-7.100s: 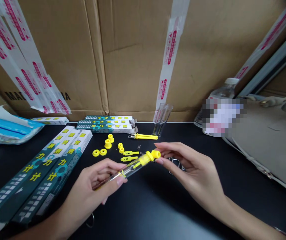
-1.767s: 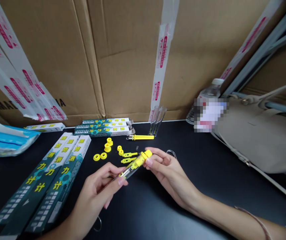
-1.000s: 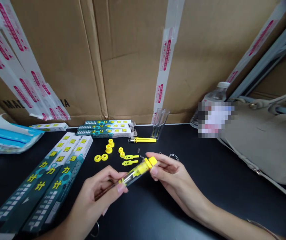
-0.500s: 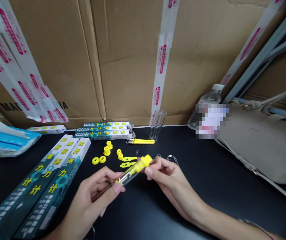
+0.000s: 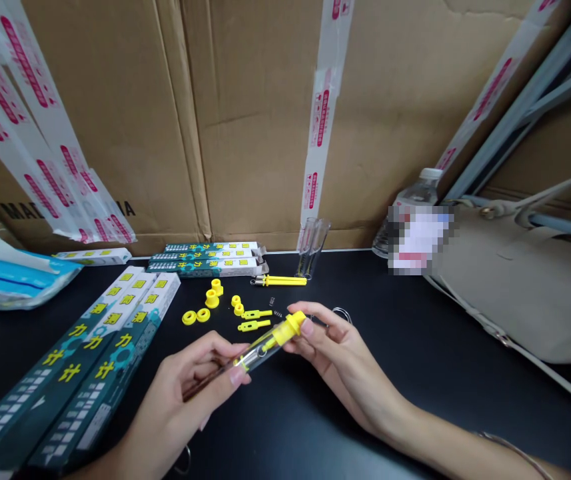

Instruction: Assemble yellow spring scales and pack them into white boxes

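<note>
My left hand (image 5: 175, 393) is closed around the clear tube of a spring scale (image 5: 256, 353), tilted up to the right. A yellow cap (image 5: 288, 328) sits at the tube's upper end, with a metal hook and yellow parts visible inside. On that cap my right hand (image 5: 342, 360) presses thumb and fingers. The tube's lower end is hidden in my left palm. Just beyond the hands lie flat yellow pieces (image 5: 255, 325), small springs (image 5: 272, 302), yellow rings (image 5: 196, 316) and yellow flanged caps (image 5: 212, 298). A metal ring (image 5: 342, 314) shows behind my right hand.
Printed boxes (image 5: 110, 333) lie at left, others (image 5: 205, 260) at the back. Clear tubes (image 5: 312, 247) stand upright beside yellow rods with a metal end (image 5: 285, 281). A bottle (image 5: 422, 190) and a beige bag (image 5: 515, 287) are at right. Behind is a cardboard wall (image 5: 255, 133).
My right hand has moved slightly left, and its fingers now close over the yellow cap's end. The left hand keeps its grip on the tube. The view has shifted a little.
</note>
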{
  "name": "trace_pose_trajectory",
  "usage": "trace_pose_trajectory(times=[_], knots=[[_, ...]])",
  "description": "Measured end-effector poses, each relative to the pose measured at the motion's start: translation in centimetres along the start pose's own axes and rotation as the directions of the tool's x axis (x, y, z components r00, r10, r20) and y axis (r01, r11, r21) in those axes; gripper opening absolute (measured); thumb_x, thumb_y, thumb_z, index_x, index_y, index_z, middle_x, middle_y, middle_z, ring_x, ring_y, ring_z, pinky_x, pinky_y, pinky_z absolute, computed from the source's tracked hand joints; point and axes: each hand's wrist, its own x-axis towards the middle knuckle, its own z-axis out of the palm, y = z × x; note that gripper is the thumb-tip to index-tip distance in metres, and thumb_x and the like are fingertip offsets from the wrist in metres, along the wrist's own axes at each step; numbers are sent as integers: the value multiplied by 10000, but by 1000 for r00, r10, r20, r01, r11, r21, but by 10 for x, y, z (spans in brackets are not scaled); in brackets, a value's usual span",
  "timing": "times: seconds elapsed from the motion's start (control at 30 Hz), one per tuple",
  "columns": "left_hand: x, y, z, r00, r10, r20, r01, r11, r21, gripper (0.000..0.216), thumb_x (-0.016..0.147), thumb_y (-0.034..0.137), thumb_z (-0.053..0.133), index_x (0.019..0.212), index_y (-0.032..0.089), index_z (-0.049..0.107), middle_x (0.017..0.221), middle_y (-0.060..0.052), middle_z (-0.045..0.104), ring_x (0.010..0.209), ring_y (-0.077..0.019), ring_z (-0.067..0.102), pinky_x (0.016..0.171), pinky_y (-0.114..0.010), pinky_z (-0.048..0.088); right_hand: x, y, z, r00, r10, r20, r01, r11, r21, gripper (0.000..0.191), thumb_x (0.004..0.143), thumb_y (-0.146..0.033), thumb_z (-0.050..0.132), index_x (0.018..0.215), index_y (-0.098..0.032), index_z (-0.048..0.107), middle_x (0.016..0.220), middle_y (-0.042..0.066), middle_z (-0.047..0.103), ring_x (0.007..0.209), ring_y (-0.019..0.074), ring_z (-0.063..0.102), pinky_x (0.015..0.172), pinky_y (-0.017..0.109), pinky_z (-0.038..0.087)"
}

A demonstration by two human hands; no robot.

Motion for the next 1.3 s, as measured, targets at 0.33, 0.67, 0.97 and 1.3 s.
trace_pose_trajectory(times=[0.33,0.67,0.97,1.3], knots=[[2,1,-1,1000,26,8,-26,1000,3,359,813,516,718,914,171,705,693,-22,677,437,-61,397,395,-177,328,3,-4,4,998,-40,-56,33,992,-126,266,753,-298,855,1001,-216,806,993,40,787,908,148,691,850,247,545],[6,-5,-5,999,25,36,-27,998,48,351,841,517,689,908,173,692,757,-43,719,414,-51,362,383,-180,339,0,-5,5,1000,29,-9,-29,996,-83,406,824,-285,800,1220,-255,715,1143,53,766,996,166,695,948,299,515],[-2,7,-1,999,-6,-45,4,999,-39,382,809,512,703,982,174,749,823,-94,758,447,-90,482,351,-176,275,1,-4,5,999,-5,-54,-4,986,-169,330,804,-318,814,1117,-227,760,1047,44,782,925,168,695,900,294,539],[3,2,-12,993,-82,-88,66,984,-165,455,848,575,583,925,162,756,711,-122,737,565,-200,656,335,-148,274,0,-4,7,997,43,-63,-47,997,-67,380,802,-290,823,1161,-210,727,1071,59,779,969,161,708,922,287,556]])
